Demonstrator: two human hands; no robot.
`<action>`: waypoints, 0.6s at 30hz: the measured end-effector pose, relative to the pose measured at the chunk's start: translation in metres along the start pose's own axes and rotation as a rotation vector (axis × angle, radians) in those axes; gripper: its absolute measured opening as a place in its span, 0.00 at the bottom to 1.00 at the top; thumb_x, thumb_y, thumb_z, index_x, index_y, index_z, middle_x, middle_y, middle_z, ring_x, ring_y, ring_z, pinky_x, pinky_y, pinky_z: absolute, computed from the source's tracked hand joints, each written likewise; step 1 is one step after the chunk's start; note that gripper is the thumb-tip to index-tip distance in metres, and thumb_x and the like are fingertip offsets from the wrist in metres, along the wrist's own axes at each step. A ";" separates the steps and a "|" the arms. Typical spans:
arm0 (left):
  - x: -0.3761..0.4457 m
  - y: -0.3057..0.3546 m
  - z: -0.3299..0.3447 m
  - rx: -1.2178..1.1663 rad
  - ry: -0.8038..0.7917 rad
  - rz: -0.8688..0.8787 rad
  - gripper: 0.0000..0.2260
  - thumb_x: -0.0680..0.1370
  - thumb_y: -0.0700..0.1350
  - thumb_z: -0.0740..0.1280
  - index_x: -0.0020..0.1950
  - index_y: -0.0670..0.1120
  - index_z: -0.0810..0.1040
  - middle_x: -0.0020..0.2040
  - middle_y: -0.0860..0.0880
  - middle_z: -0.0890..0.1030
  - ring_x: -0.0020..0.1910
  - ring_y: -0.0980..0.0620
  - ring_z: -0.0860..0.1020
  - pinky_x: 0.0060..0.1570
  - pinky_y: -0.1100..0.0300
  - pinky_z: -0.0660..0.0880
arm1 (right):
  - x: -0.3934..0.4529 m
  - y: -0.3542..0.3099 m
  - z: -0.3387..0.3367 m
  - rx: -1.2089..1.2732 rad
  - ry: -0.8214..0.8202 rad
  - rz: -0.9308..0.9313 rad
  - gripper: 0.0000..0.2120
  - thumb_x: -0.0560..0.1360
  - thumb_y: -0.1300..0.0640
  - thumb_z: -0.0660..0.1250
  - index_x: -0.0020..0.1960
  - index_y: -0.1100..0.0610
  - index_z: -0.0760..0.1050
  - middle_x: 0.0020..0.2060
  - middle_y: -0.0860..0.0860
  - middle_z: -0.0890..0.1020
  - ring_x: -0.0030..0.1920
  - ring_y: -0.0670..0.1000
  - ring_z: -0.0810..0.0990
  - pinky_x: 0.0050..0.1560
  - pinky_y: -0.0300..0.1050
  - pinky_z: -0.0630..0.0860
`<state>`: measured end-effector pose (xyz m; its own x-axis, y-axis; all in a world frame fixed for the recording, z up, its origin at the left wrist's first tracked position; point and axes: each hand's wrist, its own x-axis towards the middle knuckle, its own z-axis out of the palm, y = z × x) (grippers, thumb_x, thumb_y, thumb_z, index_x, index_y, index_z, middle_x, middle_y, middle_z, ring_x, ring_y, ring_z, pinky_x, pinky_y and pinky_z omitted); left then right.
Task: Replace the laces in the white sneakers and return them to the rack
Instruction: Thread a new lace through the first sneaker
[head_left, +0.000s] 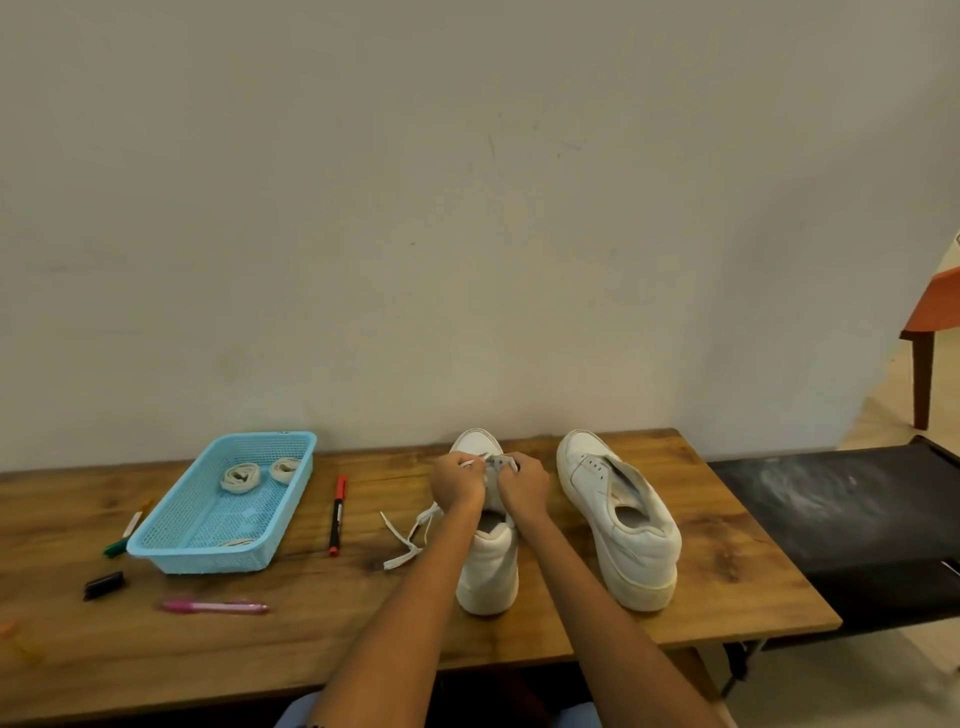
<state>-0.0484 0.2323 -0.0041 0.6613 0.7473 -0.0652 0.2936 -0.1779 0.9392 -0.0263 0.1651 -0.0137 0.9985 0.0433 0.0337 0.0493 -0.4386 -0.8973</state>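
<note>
White lace (410, 535) trails off the sneaker (488, 561) standing mid-counter (363, 623), heel toward me. My left grip (457, 486) pinches the lace near the eyelets; my right grip (524, 488) curls on the tongue area, though exactly what it pinches I cannot tell. Just right stands the 2nd sneaker (623, 519), unlaced. Coiled laces (239, 477) lie in the blue basket (171, 540) at left.

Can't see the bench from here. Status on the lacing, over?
Both hands, left hand, right hand, pinching the lace at the left sneaker. Right sneaker unlaced. Nothing in the way.
</note>
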 end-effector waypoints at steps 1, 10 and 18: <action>0.000 0.000 -0.001 0.030 0.005 -0.005 0.07 0.75 0.40 0.67 0.48 0.38 0.83 0.48 0.41 0.83 0.48 0.43 0.80 0.44 0.56 0.74 | 0.000 0.000 0.000 0.003 0.000 0.002 0.13 0.77 0.62 0.59 0.56 0.60 0.79 0.52 0.56 0.82 0.52 0.54 0.79 0.51 0.44 0.74; -0.002 0.002 0.001 0.320 -0.048 0.076 0.12 0.78 0.45 0.64 0.55 0.39 0.80 0.53 0.42 0.82 0.52 0.45 0.79 0.47 0.57 0.73 | -0.001 -0.001 -0.002 0.019 0.009 -0.005 0.12 0.76 0.64 0.59 0.53 0.62 0.80 0.50 0.58 0.82 0.50 0.56 0.79 0.52 0.47 0.76; 0.002 0.000 0.006 0.392 -0.024 0.064 0.12 0.79 0.41 0.60 0.55 0.41 0.81 0.53 0.42 0.82 0.53 0.44 0.78 0.49 0.55 0.73 | -0.001 0.001 -0.001 0.028 -0.008 -0.025 0.12 0.75 0.64 0.59 0.53 0.62 0.80 0.49 0.58 0.83 0.49 0.55 0.79 0.47 0.44 0.74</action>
<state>-0.0431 0.2303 -0.0061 0.7012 0.7126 -0.0227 0.4897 -0.4582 0.7418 -0.0268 0.1633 -0.0141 0.9968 0.0611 0.0524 0.0730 -0.4118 -0.9083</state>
